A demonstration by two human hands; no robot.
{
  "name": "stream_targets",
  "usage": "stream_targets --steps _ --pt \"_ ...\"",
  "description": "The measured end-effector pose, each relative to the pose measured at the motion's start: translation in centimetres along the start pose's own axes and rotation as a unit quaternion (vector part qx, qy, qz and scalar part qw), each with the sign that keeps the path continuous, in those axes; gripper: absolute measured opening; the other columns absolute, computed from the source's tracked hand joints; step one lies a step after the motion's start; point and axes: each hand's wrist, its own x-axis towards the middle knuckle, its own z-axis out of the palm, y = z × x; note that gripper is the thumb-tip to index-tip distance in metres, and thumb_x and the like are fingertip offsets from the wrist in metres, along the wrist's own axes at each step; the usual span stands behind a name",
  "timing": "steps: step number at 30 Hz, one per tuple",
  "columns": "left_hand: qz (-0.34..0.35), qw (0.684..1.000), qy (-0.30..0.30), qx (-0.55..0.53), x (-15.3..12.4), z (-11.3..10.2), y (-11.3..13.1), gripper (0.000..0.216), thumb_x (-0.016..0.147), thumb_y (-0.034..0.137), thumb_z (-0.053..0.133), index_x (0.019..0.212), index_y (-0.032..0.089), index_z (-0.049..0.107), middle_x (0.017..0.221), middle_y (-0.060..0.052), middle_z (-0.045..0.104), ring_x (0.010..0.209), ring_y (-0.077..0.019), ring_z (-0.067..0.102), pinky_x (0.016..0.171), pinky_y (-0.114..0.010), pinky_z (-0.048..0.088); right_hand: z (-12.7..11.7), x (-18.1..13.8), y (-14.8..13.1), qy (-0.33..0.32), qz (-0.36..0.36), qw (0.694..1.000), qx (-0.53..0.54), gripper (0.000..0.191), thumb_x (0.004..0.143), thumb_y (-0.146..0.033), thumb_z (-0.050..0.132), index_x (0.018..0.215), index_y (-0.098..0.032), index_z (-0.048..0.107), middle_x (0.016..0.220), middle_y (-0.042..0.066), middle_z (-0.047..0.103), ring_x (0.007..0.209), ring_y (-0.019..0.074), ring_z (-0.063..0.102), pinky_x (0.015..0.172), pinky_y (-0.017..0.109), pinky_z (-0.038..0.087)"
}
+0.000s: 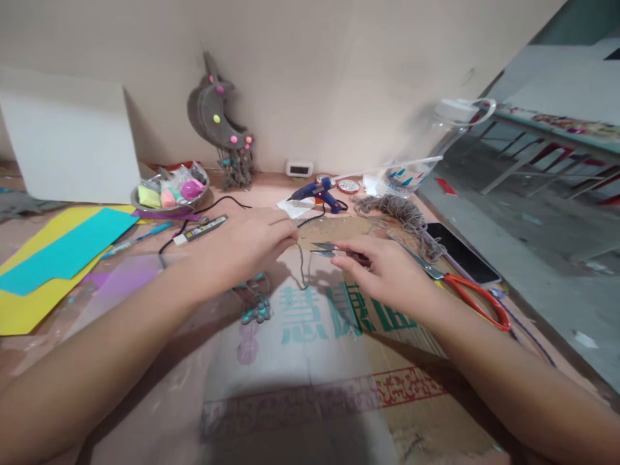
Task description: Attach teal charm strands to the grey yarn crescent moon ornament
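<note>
My left hand point(256, 242) pinches a thin grey cord point(303, 265), whose loose end hangs down in a curve over the printed cardboard point(339, 349). Close on its right, my right hand point(382, 268) grips small thread snips point(327, 249). Their blades are parted and point left toward the cord, apparently just clear of it. Below my left hand lies a small bundle of grey cord pieces with turquoise beads point(256, 309), partly covered by the hand.
A blue glue gun point(320, 192), a tangled grey cord hank point(402, 216), a phone point(462, 252), orange-handled scissors point(477, 300) and a clear bottle point(421, 152) stand or lie around. A moon-shaped ornament point(213, 116) leans at the wall. Leftward are a clay-filled bowl point(169, 206) and coloured sheets point(72, 252).
</note>
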Motion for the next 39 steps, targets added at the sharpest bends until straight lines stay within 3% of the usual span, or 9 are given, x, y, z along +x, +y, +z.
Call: stream_targets --steps 7,27,31,35,39 --pt "0.089 0.99 -0.003 0.113 -0.7 -1.2 2.2 0.022 0.09 0.014 0.045 0.105 0.016 0.061 0.105 -0.01 0.065 0.099 -0.0253 0.058 0.081 -0.039 0.044 -1.4 -0.4 -1.0 -0.035 -0.012 0.999 -0.005 0.029 0.088 -0.043 0.053 0.09 -0.021 0.073 0.07 0.003 0.069 0.059 0.0154 0.055 0.057 0.029 0.033" --pt "0.126 0.982 -0.01 0.14 -0.6 -0.8 3.0 0.014 0.087 0.015 0.053 0.099 0.013 0.06 0.1 -0.008 0.064 0.091 -0.0236 0.057 0.079 -0.037 0.046 -0.7 0.1 -2.1 -0.094 0.002 0.995 -0.023 0.027 0.09 -0.033 0.051 0.096 -0.018 0.073 0.089 0.006 0.075 0.075 0.0169 0.066 0.064 0.026 0.04" --pt "0.082 0.99 0.018 0.116 -0.5 -0.4 2.2 0.014 0.089 0.017 0.05 0.096 0.015 0.062 0.094 -0.007 0.065 0.088 -0.0226 0.059 0.075 -0.036 0.044 -1.2 0.1 -1.8 -0.116 0.014 0.992 -0.051 0.029 0.091 -0.038 0.048 0.097 -0.02 0.071 0.082 0.004 0.073 0.069 0.0158 0.063 0.059 0.025 0.037" --pt "-0.011 0.999 0.051 0.009 -0.4 -0.4 1.4 0.017 0.09 0.024 0.049 0.092 0.017 0.064 0.088 -0.004 0.067 0.083 -0.0193 0.061 0.072 -0.032 0.043 -1.2 0.5 0.3 -0.115 0.035 0.984 -0.133 0.03 0.091 -0.04 0.047 0.096 -0.02 0.069 0.077 0.005 0.071 0.067 0.018 0.062 0.057 0.027 0.036" --pt "-0.096 0.989 0.042 -0.108 -0.4 -1.4 1.2 0.013 0.085 0.025 0.055 0.089 0.02 0.066 0.084 -0.001 0.068 0.079 -0.0164 0.061 0.07 -0.028 0.043 0.0 1.0 2.7 -0.075 0.039 0.99 -0.113 0.034 0.09 -0.042 0.049 0.109 -0.018 0.064 0.097 0.009 0.071 0.086 0.0222 0.065 0.07 0.032 0.046"
